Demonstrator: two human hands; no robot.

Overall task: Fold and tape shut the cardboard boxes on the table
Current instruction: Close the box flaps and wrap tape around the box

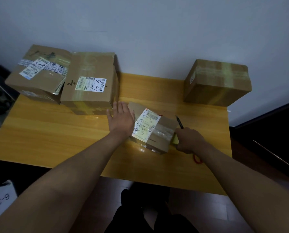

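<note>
Four boxes on the counter [56, 140]. Small box [154, 132], labelled and taped, lies centre-front. Left hand [122, 117] flat, fingers straight, resting on its left end: grip released. Right hand [189, 140] at its right end, grip clenched round a yellowish tape roll [175, 140] and scissors [180, 122], blades pointing away. Two large boxes [88, 81] touching, back left; one taped box [217, 81] back right.
</note>
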